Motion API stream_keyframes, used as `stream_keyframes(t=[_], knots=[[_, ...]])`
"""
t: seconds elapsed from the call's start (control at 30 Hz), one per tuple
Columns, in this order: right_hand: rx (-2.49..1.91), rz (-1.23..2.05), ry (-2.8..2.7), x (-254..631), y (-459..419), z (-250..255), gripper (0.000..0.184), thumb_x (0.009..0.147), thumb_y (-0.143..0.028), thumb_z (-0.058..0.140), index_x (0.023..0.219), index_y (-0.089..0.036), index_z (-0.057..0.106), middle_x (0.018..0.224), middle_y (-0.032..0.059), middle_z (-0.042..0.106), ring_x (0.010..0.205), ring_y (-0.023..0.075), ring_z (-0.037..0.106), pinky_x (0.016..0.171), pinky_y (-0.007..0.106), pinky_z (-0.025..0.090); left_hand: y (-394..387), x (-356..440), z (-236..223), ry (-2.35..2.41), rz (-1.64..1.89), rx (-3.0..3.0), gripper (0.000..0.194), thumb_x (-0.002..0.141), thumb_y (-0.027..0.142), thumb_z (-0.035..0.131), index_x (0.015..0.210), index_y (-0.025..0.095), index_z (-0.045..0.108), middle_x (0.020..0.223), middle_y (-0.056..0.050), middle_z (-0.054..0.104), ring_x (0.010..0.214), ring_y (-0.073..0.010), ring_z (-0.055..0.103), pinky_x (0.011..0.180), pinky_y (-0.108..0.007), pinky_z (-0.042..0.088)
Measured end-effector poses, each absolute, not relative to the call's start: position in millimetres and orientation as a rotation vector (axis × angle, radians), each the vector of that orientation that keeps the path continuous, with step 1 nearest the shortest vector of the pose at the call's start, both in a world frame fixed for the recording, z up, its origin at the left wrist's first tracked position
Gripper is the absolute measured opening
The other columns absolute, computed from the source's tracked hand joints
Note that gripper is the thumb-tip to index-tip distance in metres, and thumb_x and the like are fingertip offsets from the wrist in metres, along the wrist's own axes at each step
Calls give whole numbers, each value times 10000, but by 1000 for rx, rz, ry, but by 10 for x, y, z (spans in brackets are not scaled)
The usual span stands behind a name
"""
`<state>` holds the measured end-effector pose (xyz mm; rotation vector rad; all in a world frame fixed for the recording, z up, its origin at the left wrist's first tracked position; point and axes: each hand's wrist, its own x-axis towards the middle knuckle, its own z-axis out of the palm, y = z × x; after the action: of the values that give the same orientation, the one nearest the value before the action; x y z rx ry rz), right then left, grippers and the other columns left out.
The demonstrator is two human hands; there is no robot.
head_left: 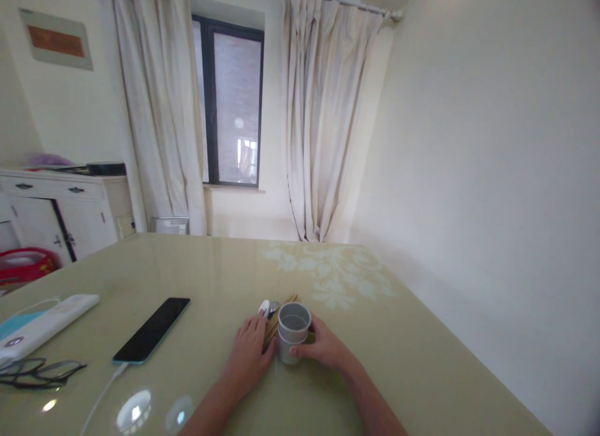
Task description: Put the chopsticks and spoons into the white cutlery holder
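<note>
My right hand (328,343) is wrapped round the right side of a grey cup (294,336), thumb across its front. The cup stands upright on the table; a line round its middle suggests two stacked cups, though I cannot be sure. My left hand (249,351) rests low on the table just left of it. Thin wooden chopsticks (272,331) run between its thumb and fingers, their far ends passing behind the cup. By the left fingertips lie a white spoon (265,307) and a metal spoon (274,308), their handles partly hidden.
On the glossy table (210,280), a black phone (152,331) with a white cable lies to the left. Beyond it are a white power strip (51,327) and folded glasses (42,373). A wall (492,205) runs along the table's right side.
</note>
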<state>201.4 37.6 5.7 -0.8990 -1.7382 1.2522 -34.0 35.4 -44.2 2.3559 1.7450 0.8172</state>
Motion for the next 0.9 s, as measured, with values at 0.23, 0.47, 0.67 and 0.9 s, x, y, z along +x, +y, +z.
stream_keyframes(t=[0.23,0.47,0.67,0.9], knots=[[-895,1293,-1805,2043,337,148,963,568,-447,1038,1424,-254,643,1386,107,714,1310,371,630,1176,546,417,265,-350,-206,1688,875,2417,246,957,232,563,1158,212,703,1405,-122,679,1304,-288,601,1110,-463,464],[-797,1438,-1808,2157,368,226,1083,513,-390,1063,1477,-242,591,1506,131,627,1431,358,541,1247,526,333,222,-321,-105,1689,879,2470,125,971,210,571,962,218,696,1258,-85,711,1196,-275,629,1050,-439,471],[-772,1444,-1724,2176,313,347,933,574,-535,1022,1383,-245,659,1433,123,679,1409,368,563,1226,523,354,210,-290,-33,1727,805,2526,243,1018,226,468,938,207,696,1109,-103,735,1082,-273,652,998,-436,463],[-775,1295,-1605,2145,282,372,825,814,-813,717,1404,-241,644,1401,159,698,1335,367,625,1153,533,438,287,-327,-40,1755,1060,2174,273,1015,373,500,869,212,666,950,-88,747,952,-270,683,892,-407,493]])
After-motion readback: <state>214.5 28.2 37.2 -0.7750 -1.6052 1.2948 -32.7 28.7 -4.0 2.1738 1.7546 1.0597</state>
